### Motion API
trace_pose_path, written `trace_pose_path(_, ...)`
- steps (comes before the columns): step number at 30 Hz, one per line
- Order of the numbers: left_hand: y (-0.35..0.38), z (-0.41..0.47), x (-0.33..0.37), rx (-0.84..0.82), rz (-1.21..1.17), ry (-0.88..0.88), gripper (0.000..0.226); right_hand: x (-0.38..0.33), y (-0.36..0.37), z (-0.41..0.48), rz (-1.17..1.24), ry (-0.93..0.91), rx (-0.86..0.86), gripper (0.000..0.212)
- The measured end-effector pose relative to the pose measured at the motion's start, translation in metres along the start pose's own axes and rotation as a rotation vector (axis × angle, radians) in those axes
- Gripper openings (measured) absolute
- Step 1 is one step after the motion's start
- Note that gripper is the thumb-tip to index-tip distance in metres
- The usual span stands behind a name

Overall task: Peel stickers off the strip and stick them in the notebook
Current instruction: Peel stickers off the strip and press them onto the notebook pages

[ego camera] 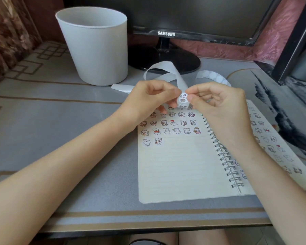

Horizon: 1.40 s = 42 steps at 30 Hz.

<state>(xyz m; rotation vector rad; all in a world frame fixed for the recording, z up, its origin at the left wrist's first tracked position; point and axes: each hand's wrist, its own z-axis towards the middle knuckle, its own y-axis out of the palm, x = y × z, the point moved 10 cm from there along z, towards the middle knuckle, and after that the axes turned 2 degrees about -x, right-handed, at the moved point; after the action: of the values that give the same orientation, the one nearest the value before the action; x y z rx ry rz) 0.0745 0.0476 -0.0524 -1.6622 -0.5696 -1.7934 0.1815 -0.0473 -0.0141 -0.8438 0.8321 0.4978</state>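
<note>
Right at the near edge, bare knees show under the table (pixel 78 121), its grey top trimmed with brown bands. Both forearms reach in over it. Next up, the spiral notebook (pixel 180 170) lies open and flat. The left page carries rows of small cartoon stickers (pixel 166 128) across its upper half, and the last row has just two. The lower lines are blank. The right forearm crosses the wire binding (pixel 224 156) and hides part of the sticker-covered right page (pixel 272 138).

Above the top of the left page, the hands meet. The left hand (pixel 148 98), fingers curled, pinches the strip (pixel 166 69). The right hand (pixel 217 103) has thumb and forefinger nipped on a round sticker (pixel 182 98) at the strip's bend. Together they block the page's top row.

Beyond them the white backing loops up and back. One tail lies on the table by the bin and another curls off to the right, showing empty circles. Further back stands a white bin (pixel 95 46), upright, just left of the loop. Behind that is a dark monitor (pixel 184 18) on its round base, with pink fabric (pixel 272 36) to its right.
</note>
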Motion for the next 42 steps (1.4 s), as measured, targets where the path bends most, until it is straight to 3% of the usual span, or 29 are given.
trace_pose_path(7, 0.001, -0.001, 0.003, -0.001, 0.005, 0.016, 0.012, -0.001, -0.001, -0.001, 0.010, 0.009, 0.010, 0.008)
trace_pose_path(15, 0.001, 0.000, -0.002, 0.003, -0.016, -0.020, 0.012, -0.001, 0.002, -0.002, -0.136, -0.014, -0.019, 0.003)
trace_pose_path(20, 0.001, 0.001, -0.008, 0.008, -0.051, -0.065, 0.013, -0.016, 0.004, -0.006, -0.300, -0.170, -0.005, 0.002)
trace_pose_path(24, -0.004, 0.002, -0.013, 0.045, -0.050, -0.091, 0.022, -0.035, 0.003, -0.013, -0.282, -0.257, 0.000, 0.003)
trace_pose_path(26, -0.005, 0.002, -0.015, 0.058, -0.035, -0.102, 0.024, -0.032, 0.006, -0.015, -0.145, -0.173, -0.072, 0.003)
trace_pose_path(29, -0.005, 0.001, -0.015, 0.055, -0.036, -0.107, 0.015, -0.011, 0.029, -0.022, 0.095, 0.095, -0.316, 0.004)
trace_pose_path(32, -0.005, 0.002, -0.014, 0.060, -0.038, -0.100, 0.019, 0.013, 0.045, -0.033, 0.113, 0.307, -0.479, 0.005)
trace_pose_path(42, -0.005, 0.002, -0.015, 0.062, -0.038, -0.106, 0.019, 0.021, 0.051, -0.037, 0.042, 0.346, -0.501, 0.005)
